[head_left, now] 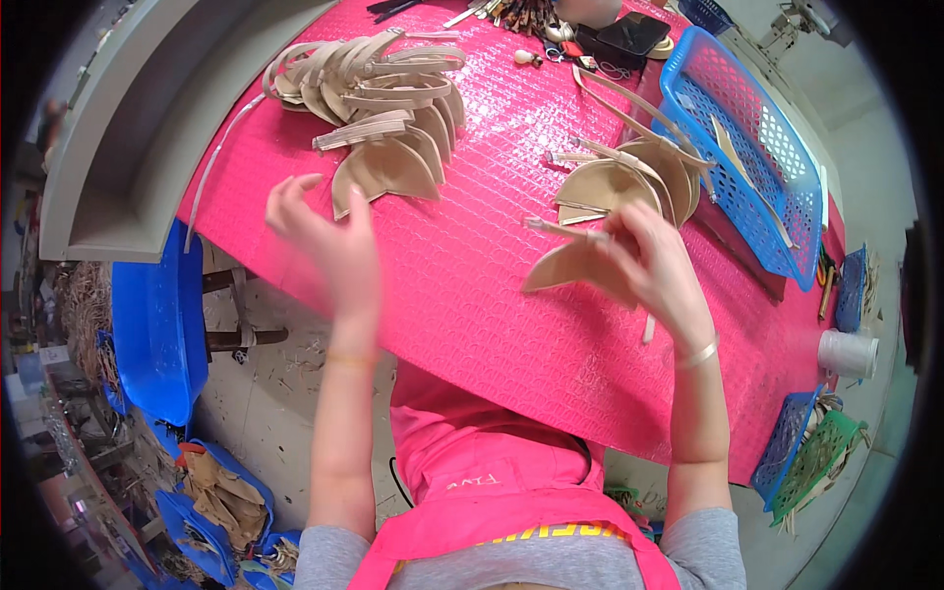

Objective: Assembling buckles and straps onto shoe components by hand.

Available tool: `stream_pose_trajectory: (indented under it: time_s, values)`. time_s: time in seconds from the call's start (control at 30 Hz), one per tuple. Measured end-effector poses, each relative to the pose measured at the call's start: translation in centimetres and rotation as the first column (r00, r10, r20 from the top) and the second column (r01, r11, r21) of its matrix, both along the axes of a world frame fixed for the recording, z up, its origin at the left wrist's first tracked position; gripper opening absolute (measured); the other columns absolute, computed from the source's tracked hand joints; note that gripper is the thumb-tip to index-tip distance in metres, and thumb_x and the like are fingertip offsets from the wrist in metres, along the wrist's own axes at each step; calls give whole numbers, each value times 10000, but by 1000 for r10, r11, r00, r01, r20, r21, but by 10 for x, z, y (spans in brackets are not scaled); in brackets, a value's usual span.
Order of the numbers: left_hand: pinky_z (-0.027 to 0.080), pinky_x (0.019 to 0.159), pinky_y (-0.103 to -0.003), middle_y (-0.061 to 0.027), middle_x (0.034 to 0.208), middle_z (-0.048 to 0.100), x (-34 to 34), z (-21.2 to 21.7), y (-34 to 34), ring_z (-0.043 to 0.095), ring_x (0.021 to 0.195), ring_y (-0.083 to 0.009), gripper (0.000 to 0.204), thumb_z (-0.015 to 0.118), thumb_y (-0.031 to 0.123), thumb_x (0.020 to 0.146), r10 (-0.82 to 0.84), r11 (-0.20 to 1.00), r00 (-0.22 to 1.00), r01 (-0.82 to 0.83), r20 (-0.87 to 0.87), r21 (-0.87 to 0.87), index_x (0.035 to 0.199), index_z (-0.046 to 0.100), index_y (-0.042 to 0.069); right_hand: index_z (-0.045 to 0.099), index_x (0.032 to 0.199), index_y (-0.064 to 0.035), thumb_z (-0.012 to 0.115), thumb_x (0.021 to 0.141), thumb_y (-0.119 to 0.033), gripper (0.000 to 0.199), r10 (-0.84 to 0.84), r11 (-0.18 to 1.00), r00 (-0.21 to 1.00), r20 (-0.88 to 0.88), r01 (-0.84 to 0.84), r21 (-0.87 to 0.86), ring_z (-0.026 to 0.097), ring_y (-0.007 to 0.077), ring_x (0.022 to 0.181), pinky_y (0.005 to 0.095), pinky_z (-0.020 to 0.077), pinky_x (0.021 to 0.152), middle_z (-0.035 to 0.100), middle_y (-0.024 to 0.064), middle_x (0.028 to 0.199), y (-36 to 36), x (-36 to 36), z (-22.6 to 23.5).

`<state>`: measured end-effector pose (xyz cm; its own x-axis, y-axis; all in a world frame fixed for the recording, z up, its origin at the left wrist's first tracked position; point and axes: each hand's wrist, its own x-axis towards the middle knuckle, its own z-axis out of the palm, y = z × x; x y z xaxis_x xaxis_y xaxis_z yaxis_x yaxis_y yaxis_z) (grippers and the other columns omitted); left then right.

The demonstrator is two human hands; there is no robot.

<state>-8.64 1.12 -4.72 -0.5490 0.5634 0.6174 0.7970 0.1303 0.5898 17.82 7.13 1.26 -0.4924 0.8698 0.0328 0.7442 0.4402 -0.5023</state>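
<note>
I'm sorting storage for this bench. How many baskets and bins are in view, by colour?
Blue baskets: 4 (the big one on the table, one at top, one at the right edge, one low right)
Green baskets: 1
Blue bins: 1
Total: 6

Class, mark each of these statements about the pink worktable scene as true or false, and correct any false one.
1. The right hand holds a beige cup-shaped piece. True.
2. The left hand grips a pair of scissors. False: it is open and blurred, holding nothing.
3. A blue basket stands on the right side of the table. True.
4. The table cover is green. False: it is bright pink.
5. A pile of beige pieces with straps lies at the far left of the table. True.
6. The right wrist is bare. False: it wears a pale bangle.
</note>
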Motion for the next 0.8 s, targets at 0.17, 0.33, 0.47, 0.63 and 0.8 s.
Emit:
stream_pose_trajectory:
  time_s: [0.17,0.33,0.47,0.63,0.8]
  values:
    - [442,726,-239,-55,923,580,64,33,-24,553,837,-111,308,623,28,736,-396,444,-41,866,917,231,1027,538,-26,532,847,10,592,781,-98,140,-219,758,922,-318,-44,-650,534,79,598,238,422,525,557,62,671,-46,-3,15]
    - [443,583,-186,-13,683,593,37,11,-19,551,626,-57,159,608,11,742,-355,514,278,855,893,-62,898,594,-23,566,1004,-33,528,819,-98,199,-205,757,909,-362,-87,-648,526,52,598,216,423,523,560,35,654,-70,17,-13]
    - [412,517,-183,-9,634,570,19,20,-20,531,581,-41,108,607,3,719,-341,570,641,723,687,-391,825,587,4,594,1035,-59,506,806,-60,245,-394,577,851,-347,-65,-814,539,90,575,218,426,513,594,55,680,-107,64,-6]
    - [418,551,-204,-12,651,565,30,27,-11,520,606,-43,112,601,51,753,-478,463,630,773,612,-434,848,598,-8,629,961,-51,529,767,-23,220,-266,651,669,-694,-407,-641,542,130,573,232,434,529,617,70,708,-120,54,0]
    - [424,645,-212,-23,778,584,15,30,-22,519,717,-60,209,530,129,840,-378,325,185,944,907,-57,954,604,-30,591,890,-28,534,802,-75,115,117,906,815,-567,-322,-275,516,108,632,225,402,561,541,31,720,-88,-10,5]
